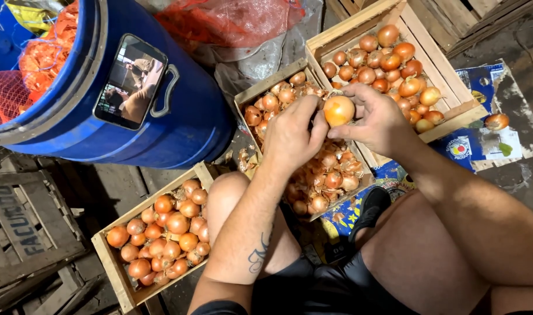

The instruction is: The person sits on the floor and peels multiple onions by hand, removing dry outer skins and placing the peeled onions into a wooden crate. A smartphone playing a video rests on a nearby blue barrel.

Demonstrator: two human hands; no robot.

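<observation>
Both hands clamp a round, papery-skinned golden onion (338, 110): left hand (291, 136) and right hand (376, 119) pinch its sides above a slatted wooden crate (265, 86); its axis is unclear.

The onion (338, 109) you hold between your left hand (292, 135) and right hand (376, 119) has smooth, glossy golden skin. Papery, flaky peel litters the rough, unfinished wooden crate (265, 87) below it. Beside you the blue barrel (185, 125) is smooth plastic with a dull sheen, a glossy glass-faced phone (130, 81) propped against it, and red plastic mesh netting (21, 79) spills inside.
</observation>
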